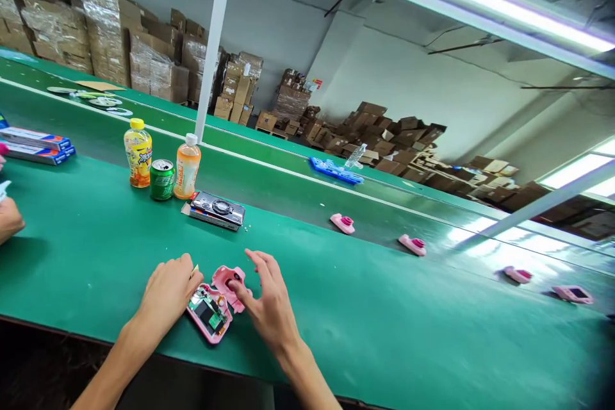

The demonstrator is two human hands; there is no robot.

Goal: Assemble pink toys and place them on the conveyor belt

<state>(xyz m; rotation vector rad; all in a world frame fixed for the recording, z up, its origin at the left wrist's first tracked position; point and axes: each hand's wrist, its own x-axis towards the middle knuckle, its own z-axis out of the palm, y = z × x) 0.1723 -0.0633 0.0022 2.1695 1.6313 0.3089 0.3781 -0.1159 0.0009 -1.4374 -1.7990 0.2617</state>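
A pink toy camera lies opened up on the green table in front of me. Its one half (210,312) shows a green circuit board, a dark block and small wires. Beside it, tilted, is the pink cover half (229,282) with a round hole. My left hand (170,285) is closed at the upper left edge of the circuit-board half; a small pale yellow bit sticks up by its fingertips, and what they grip is hidden. Above the cover half, my right hand (271,301) has its fingers stretched apart, with the thumb over the cover, perhaps touching it.
Behind stand a yellow-capped bottle (138,154), a green can (162,180), an orange bottle (187,166) and a boxed dark camera (218,210). Several pink cameras (343,223) lie along the belt (288,195). Another person's hand (8,219) is at the left edge, near flat boxes (38,152).
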